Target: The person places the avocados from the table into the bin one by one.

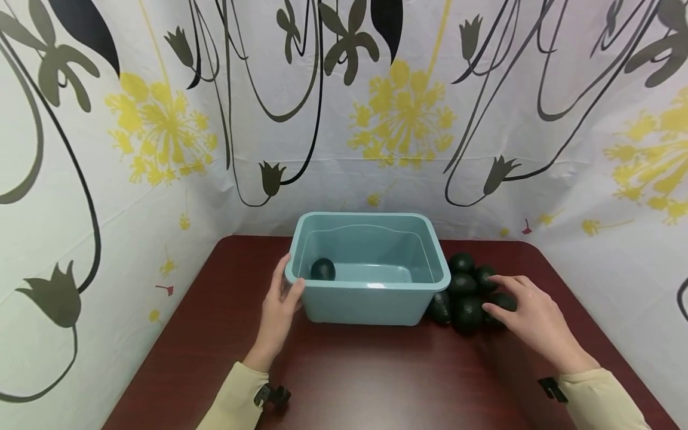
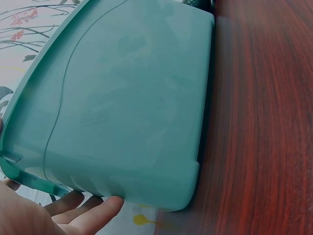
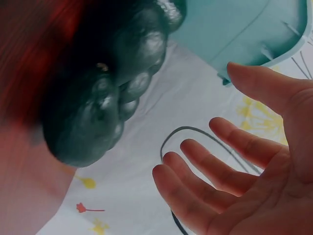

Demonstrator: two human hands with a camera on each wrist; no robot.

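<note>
A light blue plastic bin (image 1: 365,306) stands on the table, with one dark green avocado (image 1: 323,270) inside near its left end. My left hand (image 1: 276,316) holds the bin by its front left corner; in the left wrist view the fingers (image 2: 100,215) lie against the outer wall below the rim. Several more avocados (image 1: 467,314) are piled close against the right of the bin. Over the right edge of that pile is my right hand (image 1: 529,310), thumb and fingers spread. The right wrist view shows its palm bare, with the nearest avocado (image 3: 80,122) apart from the fingertips.
The dark red wooden table (image 1: 349,376) has its back edge just behind the bin. A white cloth (image 1: 333,137) printed with grey and yellow flowers hangs behind and on both sides. Small black devices are strapped at both sleeves.
</note>
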